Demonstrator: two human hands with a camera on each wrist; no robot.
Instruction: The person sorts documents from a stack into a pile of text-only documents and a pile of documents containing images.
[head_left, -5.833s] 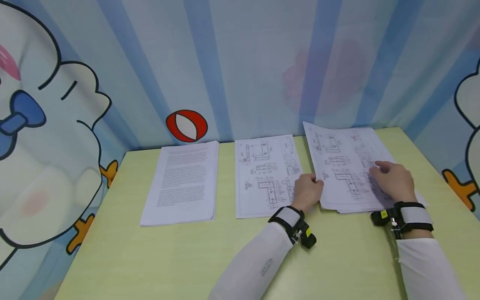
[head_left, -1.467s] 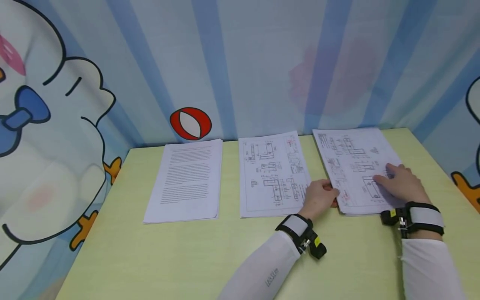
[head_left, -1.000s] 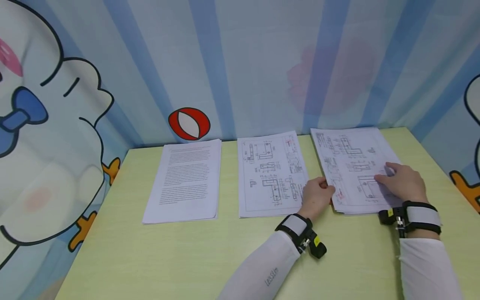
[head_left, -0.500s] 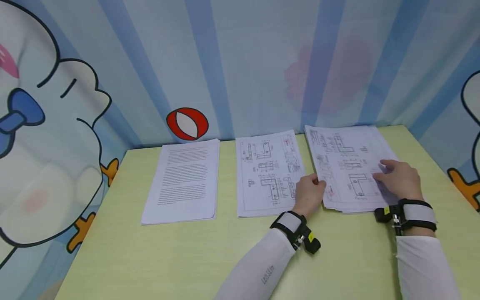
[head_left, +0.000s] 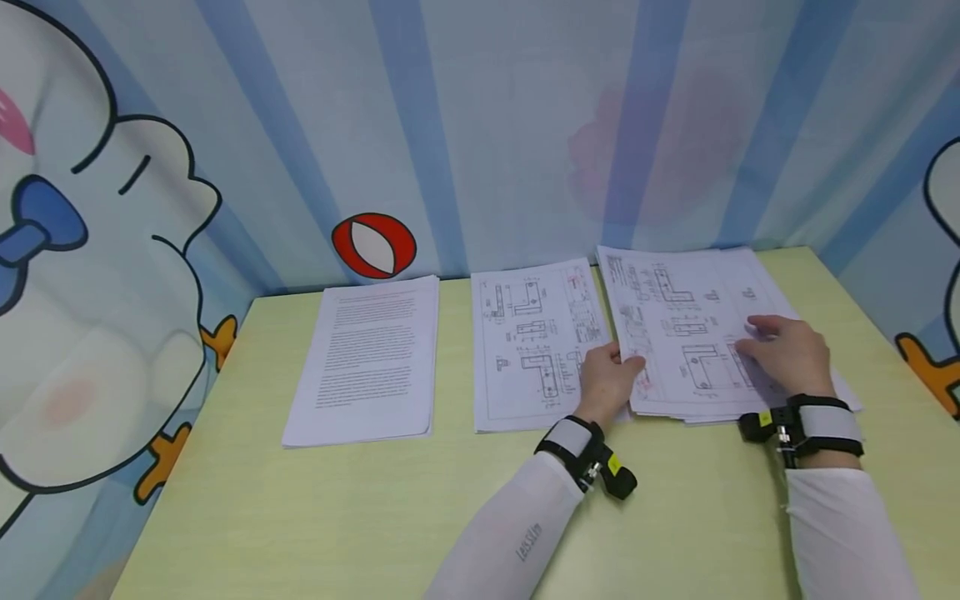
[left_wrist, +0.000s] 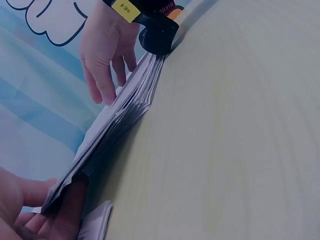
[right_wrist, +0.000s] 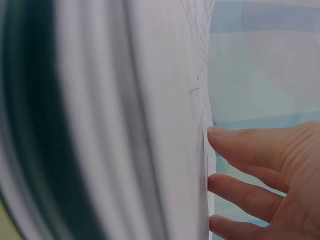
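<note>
A stack of printed technical drawings point(head_left: 675, 308) lies at the back right of the table. My left hand point(head_left: 606, 382) grips the left edge of its upper sheets, thumb above and fingers tucked beneath. Seen in the left wrist view, that edge of the papers point(left_wrist: 107, 125) is raised off the table, with a gap below. My right hand point(head_left: 795, 354) touches the top sheet near its right side. In the right wrist view, the extended fingertips point(right_wrist: 225, 187) meet the paper's face. Lower sheets of the stack stick out at the right, under the right hand.
A second stack of drawings point(head_left: 525, 400) lies just left, its right edge partly covered by the left hand. Farther left is a stack of text pages point(head_left: 367, 358). A patterned curtain point(head_left: 510, 125) hangs behind the pale yellow-green table point(head_left: 360, 517).
Over the last second my left hand has drawn the upper sheets leftward toward the middle stack, fanning the pile. The right hand shifted slightly left. A different drawing lay on top several seconds ago.
</note>
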